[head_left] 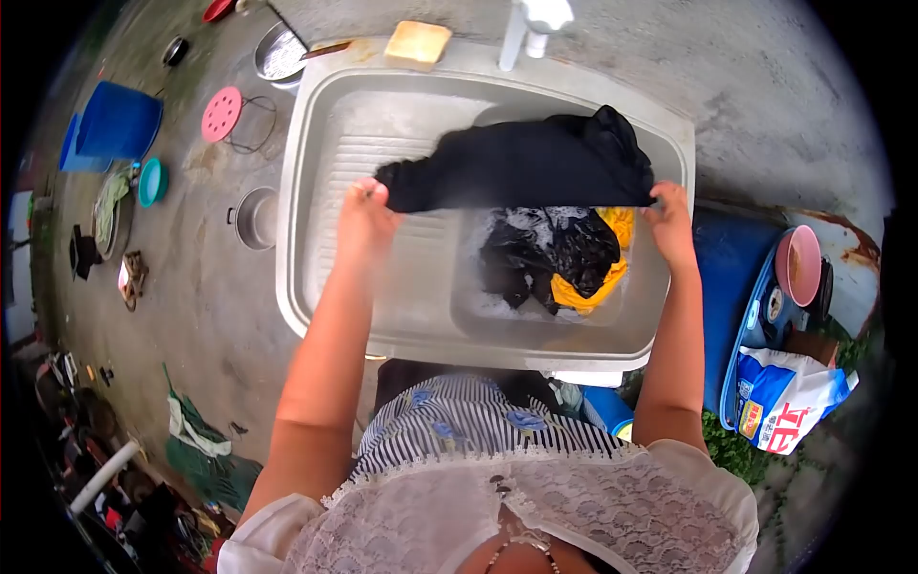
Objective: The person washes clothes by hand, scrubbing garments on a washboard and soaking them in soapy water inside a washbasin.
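Note:
A black piece of clothing (521, 161) is stretched out above the sink by both hands; its exact kind I cannot make out. My left hand (368, 215) pinches its left end over the ribbed washboard side (368, 143). At the right rim, my right hand (671, 222) grips the other end, fingers closed. Below the cloth, in the sink's basin (488, 320), lie wet black clothes (550, 253) and a yellow cloth (577, 295) with suds around them.
A soap bar (418, 45) sits on the sink's back rim near the white tap (535, 24). To the right stand a blue barrel (717, 297), a pink bowl (799, 265) and a detergent bag (786, 397). Pots and a blue tub (120, 121) are on the ground at left.

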Available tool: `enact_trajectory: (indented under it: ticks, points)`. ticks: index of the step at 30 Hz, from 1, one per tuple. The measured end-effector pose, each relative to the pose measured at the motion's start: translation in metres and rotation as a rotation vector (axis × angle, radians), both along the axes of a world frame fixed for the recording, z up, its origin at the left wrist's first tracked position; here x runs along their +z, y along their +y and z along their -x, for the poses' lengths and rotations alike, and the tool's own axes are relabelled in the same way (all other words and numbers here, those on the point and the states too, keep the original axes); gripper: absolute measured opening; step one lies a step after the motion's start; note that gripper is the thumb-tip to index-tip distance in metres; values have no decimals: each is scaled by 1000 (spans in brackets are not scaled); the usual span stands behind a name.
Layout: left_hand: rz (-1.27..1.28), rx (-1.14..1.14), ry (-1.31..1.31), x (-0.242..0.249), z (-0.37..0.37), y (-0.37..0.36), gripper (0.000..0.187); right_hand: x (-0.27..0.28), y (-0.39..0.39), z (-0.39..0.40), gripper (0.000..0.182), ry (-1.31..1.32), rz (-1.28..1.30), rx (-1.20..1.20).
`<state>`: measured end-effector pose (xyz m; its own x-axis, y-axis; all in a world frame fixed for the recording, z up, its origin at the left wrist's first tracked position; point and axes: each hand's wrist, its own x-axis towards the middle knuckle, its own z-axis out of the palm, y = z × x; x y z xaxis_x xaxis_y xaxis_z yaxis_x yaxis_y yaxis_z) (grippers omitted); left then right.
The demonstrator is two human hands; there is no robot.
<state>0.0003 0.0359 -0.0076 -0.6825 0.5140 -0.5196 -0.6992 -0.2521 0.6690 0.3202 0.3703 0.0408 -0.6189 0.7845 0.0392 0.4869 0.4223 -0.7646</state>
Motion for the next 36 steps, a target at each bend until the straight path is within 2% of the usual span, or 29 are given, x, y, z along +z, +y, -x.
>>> enact_trajectory:
  ticks: [1, 2, 3, 4, 6, 7, 9, 11, 12, 13, 14, 15, 16, 17, 20, 22, 25, 32, 34, 35, 36]
  points:
    - [-4, -15, 1, -4, -11, 8, 15, 1, 5, -4, 26, -433, -336, 67]
    - [175, -180, 208, -10, -23, 16, 18, -4, 7, -6, 27, -644, -324, 1]
    - [354, -343, 416, -13, -35, 22, 23, -17, 9, -6, 27, -648, -319, -9]
    - [353, -354, 415, -12, -46, 29, 23, -37, 14, -3, 28, -503, -244, -53]
    - [902, -665, 1150, -10, -68, 40, 34, -60, 13, 12, 30, -299, -184, -76]
    - [905, -672, 1149, -11, -77, 51, 34, -66, 2, 33, 31, -235, -196, -56]
    - [679, -586, 1641, -14, -95, 77, 44, -98, -3, 62, 40, -238, -412, 72]
    - [632, -692, 1737, -18, -103, 104, 50, -124, -17, 91, 56, -466, -447, 64]
    - [593, -777, 1736, -33, -103, 117, 59, -135, -26, 103, 62, -592, -360, 72]
    - [592, -786, 1734, -45, -103, 128, 59, -147, -35, 114, 68, -719, -270, 81]
    - [676, -837, 1741, -57, -103, 138, 65, -158, -44, 119, 71, -789, -299, 94]
    - [759, -886, 1748, -71, -101, 147, 71, -166, -50, 122, 71, -741, -314, 72]
    - [930, -1065, 1660, -89, -97, 152, 81, -173, -53, 123, 70, -718, -339, 76]
    - [1034, -1203, 1623, -104, -92, 151, 83, -179, -54, 122, 70, -698, -365, 83]
    - [1093, -1326, 1619, -115, -91, 160, 81, -190, -51, 117, 69, -673, -405, 113]
    - [1213, -1502, 1591, -117, -93, 169, 80, -192, -52, 118, 69, -678, -423, 132]
    - [1303, -1588, 1538, -119, -100, 177, 80, -197, -53, 118, 69, -669, -432, 119]
    - [1185, -1567, 1459, -123, -99, 170, 80, -205, -59, 117, 64, -583, -461, 94]
    - [1091, -1351, 1649, -119, -93, 166, 69, -188, -52, 121, 63, -569, -516, 84]
    - [1092, -1338, 1658, -118, -87, 165, 69, -178, -48, 118, 62, -594, -414, 136]
    - [932, -1189, 1594, -121, -83, 162, 61, -166, -46, 116, 61, -620, -307, 189]
